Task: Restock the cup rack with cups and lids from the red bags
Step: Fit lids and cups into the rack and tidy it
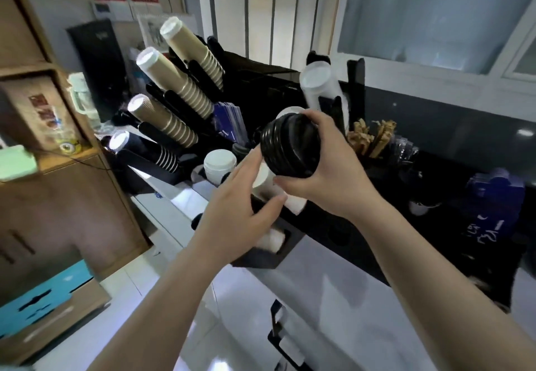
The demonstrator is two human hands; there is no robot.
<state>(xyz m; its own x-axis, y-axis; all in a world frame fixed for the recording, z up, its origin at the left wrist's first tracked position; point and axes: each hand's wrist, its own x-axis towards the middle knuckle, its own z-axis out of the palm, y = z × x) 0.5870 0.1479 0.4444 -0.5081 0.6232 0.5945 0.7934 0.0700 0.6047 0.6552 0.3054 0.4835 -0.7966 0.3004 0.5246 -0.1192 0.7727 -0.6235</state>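
Both forearms reach in from the bottom edge over the white counter (333, 298). My right hand (327, 173) grips a stack of black lids (290, 146), thumb curled under it and fingers wrapped over the top; the stack is tilted, held in the air above the black cup rack (269, 251). My left hand (232, 211) is relaxed, fingers nearly straight, fingertips touching the near side of the lid stack, thumb reaching toward the white cups (269, 185) lying in the rack below.

Around the stack: a white lidded cup (219, 165) stands just left of my left fingers. At the rack's far left, three slanted rows of tan ribbed cups (179, 86) and one row of dark ribbed cups (156, 153) lean out toward me. A clear cup stack (317, 83) rises directly behind the lids. Blue packets (229, 121) stand between the tan rows and the lids. Brown stir sticks (371, 136) stand just right of my right hand. A wooden cabinet (58, 196) closes off the counter's left edge.
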